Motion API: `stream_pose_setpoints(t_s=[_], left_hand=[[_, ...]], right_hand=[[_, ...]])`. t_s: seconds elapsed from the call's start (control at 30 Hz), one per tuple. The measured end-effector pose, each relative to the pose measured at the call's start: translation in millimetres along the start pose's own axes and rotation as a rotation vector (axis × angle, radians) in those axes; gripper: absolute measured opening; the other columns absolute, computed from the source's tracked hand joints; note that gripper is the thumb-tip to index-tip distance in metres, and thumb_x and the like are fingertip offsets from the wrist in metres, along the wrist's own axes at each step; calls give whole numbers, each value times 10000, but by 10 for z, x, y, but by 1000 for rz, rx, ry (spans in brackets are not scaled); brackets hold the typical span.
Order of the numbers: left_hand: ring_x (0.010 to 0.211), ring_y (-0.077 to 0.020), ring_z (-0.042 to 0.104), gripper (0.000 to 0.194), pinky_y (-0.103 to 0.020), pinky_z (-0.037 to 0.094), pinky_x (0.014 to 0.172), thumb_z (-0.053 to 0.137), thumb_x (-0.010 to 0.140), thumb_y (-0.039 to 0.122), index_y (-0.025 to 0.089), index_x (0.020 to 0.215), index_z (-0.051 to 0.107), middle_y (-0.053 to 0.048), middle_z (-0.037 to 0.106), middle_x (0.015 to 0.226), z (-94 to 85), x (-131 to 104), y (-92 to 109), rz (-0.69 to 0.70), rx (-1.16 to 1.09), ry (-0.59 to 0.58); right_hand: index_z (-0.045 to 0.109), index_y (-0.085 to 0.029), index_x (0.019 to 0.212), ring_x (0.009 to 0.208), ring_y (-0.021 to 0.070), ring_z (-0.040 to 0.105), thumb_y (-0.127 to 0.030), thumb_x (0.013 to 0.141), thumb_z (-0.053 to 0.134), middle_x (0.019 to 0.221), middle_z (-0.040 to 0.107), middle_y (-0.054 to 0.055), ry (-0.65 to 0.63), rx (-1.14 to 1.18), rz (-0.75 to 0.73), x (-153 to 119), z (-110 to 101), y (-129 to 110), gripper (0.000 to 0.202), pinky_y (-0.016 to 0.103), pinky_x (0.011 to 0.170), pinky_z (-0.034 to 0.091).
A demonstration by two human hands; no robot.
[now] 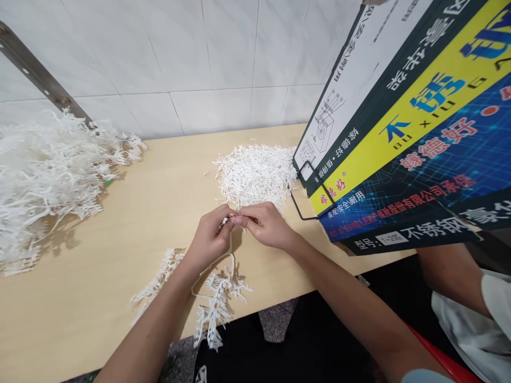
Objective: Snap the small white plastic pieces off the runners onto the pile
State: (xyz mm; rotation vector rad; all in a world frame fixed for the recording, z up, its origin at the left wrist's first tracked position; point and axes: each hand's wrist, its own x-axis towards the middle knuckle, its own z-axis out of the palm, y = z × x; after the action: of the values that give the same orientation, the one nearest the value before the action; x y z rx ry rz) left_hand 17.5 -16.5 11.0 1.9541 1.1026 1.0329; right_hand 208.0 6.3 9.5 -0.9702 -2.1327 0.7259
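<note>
My left hand (211, 236) is closed round a white branched plastic strand (230, 260), which dangles below it over the table's near edge. The tips of my right hand (265, 224) pinch the same bunch, thumb and fingers touching those of the left. Small white bits peek out between the fingertips; their exact shape is hidden. Just beyond both hands lies a heap of short white plastic pieces (255, 173). Another white branched strand (159, 279) rests on the table beside my left forearm, partly covered by it.
A large tangled pile of white strands (51, 175) covers the table's left side. A printed cardboard box (391, 138) stands at right, with a black wire frame (303, 205) at its corner. Another person's arm (451, 274) shows beneath it. White tiled wall (215, 109) backs the table.
</note>
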Motion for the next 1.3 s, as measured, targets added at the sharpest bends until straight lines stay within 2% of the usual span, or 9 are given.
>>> stream_pose_setpoints(t_s=[0.2,0.37,0.47,0.63,0.83,1.0,1.1,1.2,1.3], left_hand=[[718,-162,540,244,-288,386,687,591,989,382,190,854,657,-5,593,780,-15,-7,60,-78,-284,53],[717,-164,537,282,-290,379,688,565,997,410,184,845,637,-3,604,776,-1,5,55,-120,-148,130],[718,-170,548,308,-292,382,688,552,999,417,179,824,640,-8,617,769,25,4,43,-92,-68,93],[755,-188,576,293,-303,399,708,554,994,418,180,874,676,-29,666,808,37,5,-6,-125,-47,49],[711,-185,537,281,-314,393,683,636,947,422,193,790,682,-23,601,726,-47,0,40,-155,-391,-72],[645,-149,478,222,-298,352,616,695,899,359,181,768,682,-16,520,713,-61,-34,37,-200,-721,-73],[632,-137,489,164,-282,355,589,710,862,318,175,784,683,-17,523,728,-32,-27,49,-291,-898,14],[637,-144,528,154,-280,401,595,736,827,318,182,792,673,-21,553,735,-12,8,91,-356,-962,137],[659,-162,557,179,-297,447,620,752,805,345,192,797,659,-22,563,735,-10,42,115,-358,-943,219]], right_hand=[[600,-180,795,601,114,477,-495,1045,479,648,498,-26,10,449,112,-16,-15,-6,420,252,603,368],[627,-230,1171,770,147,581,-553,1031,481,972,658,42,58,268,86,-16,-12,-29,381,266,698,431],[632,-219,1017,748,150,564,-613,990,526,899,666,25,-2,20,59,-22,21,-21,409,259,676,381],[539,-179,690,554,101,378,-610,1010,482,574,441,-37,-39,-108,117,8,43,32,539,259,580,257],[478,-177,579,455,76,389,-543,1010,540,478,426,-51,-217,543,155,-6,-25,-39,569,236,492,295],[434,-197,602,424,72,404,-504,1013,550,497,449,-56,-200,982,133,-8,12,-51,526,228,453,369],[617,-185,934,571,91,571,-443,972,641,847,663,20,-17,772,154,31,-20,-41,261,235,527,467],[549,-259,1297,752,113,650,-410,946,673,1389,568,105,212,366,170,40,-69,-50,401,263,621,531],[565,-255,1291,802,130,646,-406,1002,580,1426,544,105,249,100,86,6,-58,-74,326,294,703,535]])
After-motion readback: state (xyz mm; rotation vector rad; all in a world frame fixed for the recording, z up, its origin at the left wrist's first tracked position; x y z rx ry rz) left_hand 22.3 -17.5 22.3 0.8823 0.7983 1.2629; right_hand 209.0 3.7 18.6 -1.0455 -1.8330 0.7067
